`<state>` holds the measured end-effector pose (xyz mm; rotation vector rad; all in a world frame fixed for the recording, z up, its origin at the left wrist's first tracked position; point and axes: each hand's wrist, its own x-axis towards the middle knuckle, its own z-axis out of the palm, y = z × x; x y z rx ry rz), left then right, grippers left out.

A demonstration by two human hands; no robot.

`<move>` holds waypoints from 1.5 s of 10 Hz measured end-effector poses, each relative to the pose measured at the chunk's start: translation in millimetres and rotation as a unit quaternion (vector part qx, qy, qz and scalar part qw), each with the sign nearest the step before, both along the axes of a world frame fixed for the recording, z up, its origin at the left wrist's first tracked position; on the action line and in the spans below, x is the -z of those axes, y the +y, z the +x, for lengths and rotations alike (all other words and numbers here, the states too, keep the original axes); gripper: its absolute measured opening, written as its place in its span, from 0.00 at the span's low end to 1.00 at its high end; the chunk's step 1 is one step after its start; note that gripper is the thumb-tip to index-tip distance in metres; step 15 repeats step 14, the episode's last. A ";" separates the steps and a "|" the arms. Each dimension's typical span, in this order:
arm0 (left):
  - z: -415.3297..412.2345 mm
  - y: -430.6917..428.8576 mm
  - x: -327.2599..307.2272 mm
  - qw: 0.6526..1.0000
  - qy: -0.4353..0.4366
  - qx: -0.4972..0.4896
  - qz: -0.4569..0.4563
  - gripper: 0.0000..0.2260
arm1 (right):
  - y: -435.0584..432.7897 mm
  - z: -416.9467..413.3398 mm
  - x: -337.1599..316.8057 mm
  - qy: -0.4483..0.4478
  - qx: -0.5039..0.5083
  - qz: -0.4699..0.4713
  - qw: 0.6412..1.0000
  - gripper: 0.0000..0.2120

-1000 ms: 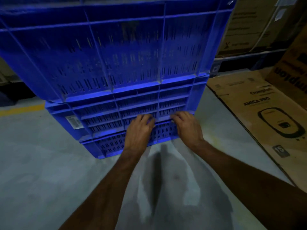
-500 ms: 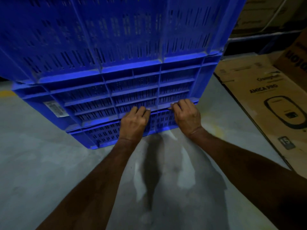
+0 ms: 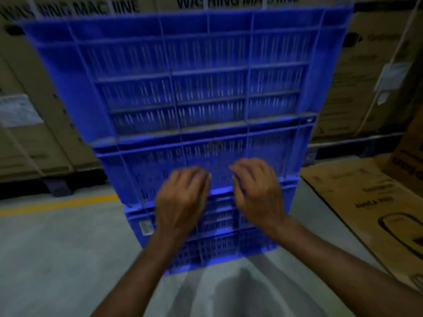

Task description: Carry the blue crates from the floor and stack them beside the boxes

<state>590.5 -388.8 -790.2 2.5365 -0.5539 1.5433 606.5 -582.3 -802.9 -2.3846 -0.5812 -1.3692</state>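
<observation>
A stack of blue slotted crates stands on the grey floor straight ahead. The top crate point(image 3: 194, 76) is tall and leans slightly toward me over a middle crate point(image 3: 142, 172) and lower crates point(image 3: 217, 248). My left hand point(image 3: 183, 197) and my right hand point(image 3: 256, 193) are side by side in front of the middle crate's wall, fingers loosely curled and blurred by motion. Neither hand grips a rim or a handle. Whether the fingertips touch the plastic is unclear.
Large cardboard washing machine boxes point(image 3: 45, 133) on dark pallets stand right behind the stack, with more point(image 3: 366, 76) at the right. A flat cardboard box point(image 3: 366, 213) lies on the floor to the right. A yellow floor line point(image 3: 57, 204) runs at the left.
Both hands have come off the lower crate's ledge and moved up to the middle crate. The view has tilted up, so the whole stack and the boxes behind it show.
</observation>
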 end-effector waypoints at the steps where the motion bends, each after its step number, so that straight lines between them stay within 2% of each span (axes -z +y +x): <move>1: 2.7 18.9 -125.9 0.986 -0.129 -0.041 -0.096 0.11 | 28.5 9.7 -121.0 -0.075 0.018 0.040 0.996 0.19; 2: 11.8 32.1 -175.8 0.979 -0.125 -0.103 -0.127 0.18 | 42.0 23.7 -171.0 -0.073 0.045 0.032 0.996 0.25; 3: 28.0 53.0 -206.2 0.978 -0.045 -0.171 -0.112 0.27 | 53.5 42.1 -192.8 -0.044 0.112 -0.008 0.993 0.31; 4: 37.0 65.2 -211.6 0.982 -0.016 -0.167 -0.090 0.29 | 55.0 47.9 -195.4 -0.054 0.119 -0.025 0.991 0.34; 5: 44.0 76.5 -203.9 0.985 -0.022 -0.153 -0.074 0.25 | 56.2 52.7 -197.9 -0.055 0.058 0.031 0.996 0.40; 6: 40.9 75.1 -204.8 0.984 -0.037 -0.157 -0.080 0.23 | 59.1 50.4 -199.5 -0.048 0.074 0.043 0.995 0.40; 7: 30.8 74.7 -253.0 0.976 -0.017 -0.168 -0.135 0.28 | 65.2 38.2 -237.6 -0.071 0.107 0.070 0.989 0.25; 8: 38.9 92.3 -283.4 0.968 0.060 -0.177 -0.169 0.29 | 70.9 31.9 -271.5 -0.023 0.053 0.056 0.997 0.23; 9: 49.5 119.8 -299.1 0.950 0.195 -0.216 -0.115 0.29 | 92.4 34.5 -287.6 0.108 0.061 -0.028 0.992 0.22; 10: 47.5 120.1 -299.8 0.946 0.230 -0.211 -0.082 0.28 | 100.1 35.0 -280.3 0.135 0.108 -0.045 0.984 0.19; 11: 44.3 121.3 -304.8 0.933 0.294 -0.205 -0.040 0.29 | 94.7 30.3 -287.2 0.204 0.106 -0.072 0.971 0.19; 12: 49.7 128.0 -310.4 0.898 0.398 -0.187 0.004 0.36 | 91.6 24.5 -301.4 0.265 0.089 -0.108 0.954 0.20; 13: 45.0 135.0 -331.0 0.834 0.527 -0.149 -0.064 0.36 | 84.5 20.1 -327.3 0.365 0.050 -0.170 0.914 0.22; 14: 29.7 139.1 -357.8 0.821 0.548 -0.143 -0.064 0.36 | 77.5 20.2 -361.6 0.473 0.015 -0.195 0.859 0.26; 15: 29.7 139.1 -357.8 0.821 0.548 -0.143 -0.064 0.36 | 77.5 20.2 -361.6 0.473 0.015 -0.195 0.859 0.26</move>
